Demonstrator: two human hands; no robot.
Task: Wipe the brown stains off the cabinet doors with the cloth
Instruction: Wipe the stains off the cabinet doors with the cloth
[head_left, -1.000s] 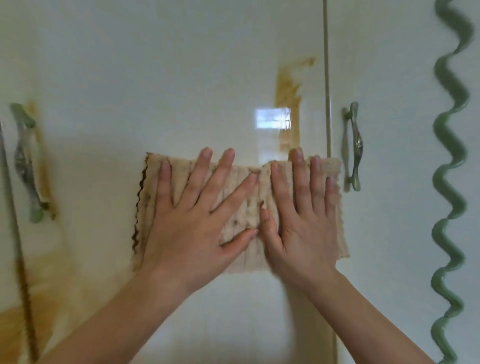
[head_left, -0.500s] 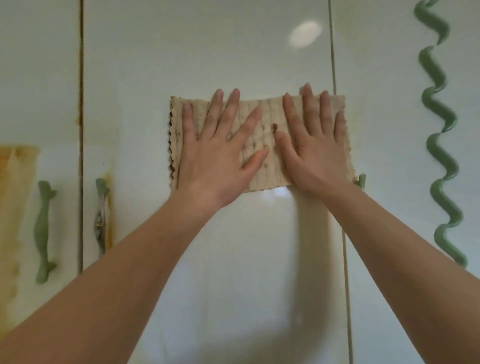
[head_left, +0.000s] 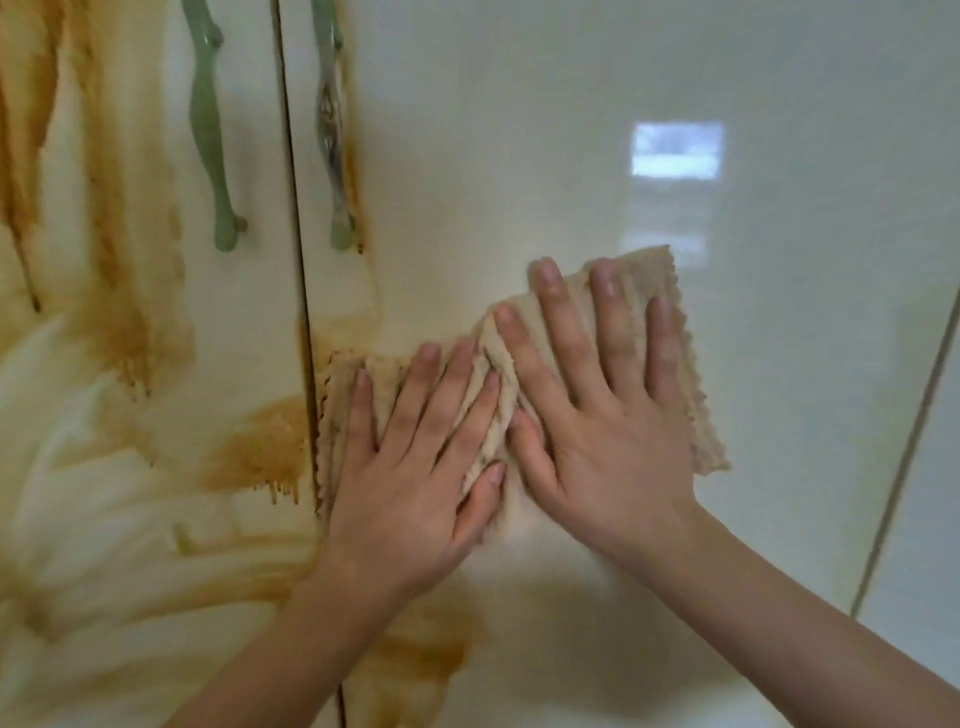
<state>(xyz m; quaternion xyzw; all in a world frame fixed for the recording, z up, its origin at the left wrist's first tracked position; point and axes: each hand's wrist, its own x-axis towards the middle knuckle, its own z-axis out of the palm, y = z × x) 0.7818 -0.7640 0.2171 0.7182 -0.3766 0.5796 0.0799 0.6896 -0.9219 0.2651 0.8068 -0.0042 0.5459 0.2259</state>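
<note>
A beige ribbed cloth (head_left: 644, 291) lies flat against a glossy cream cabinet door (head_left: 571, 130), bunched into folds between my hands. My left hand (head_left: 415, 467) presses its left half with straight, spread fingers, close to the door's left edge. Pressing the right half is my right hand (head_left: 608, 426), fingers also straight. Brown stains (head_left: 254, 452) smear the neighbouring door on the left and run along the seam. Another brown patch (head_left: 421, 649) sits below my left wrist.
Two pale green handles (head_left: 213, 130) (head_left: 332, 135) flank the dark vertical seam (head_left: 296, 208) between the doors; brown streaks run beside the right one. Another seam (head_left: 904, 457) slants down at the far right. A bright window reflection (head_left: 675, 150) shows on the door.
Both hands have slid the cloth down and to the left, from the upper right part of the door to the stained seam. The cloth has bunched between the hands.
</note>
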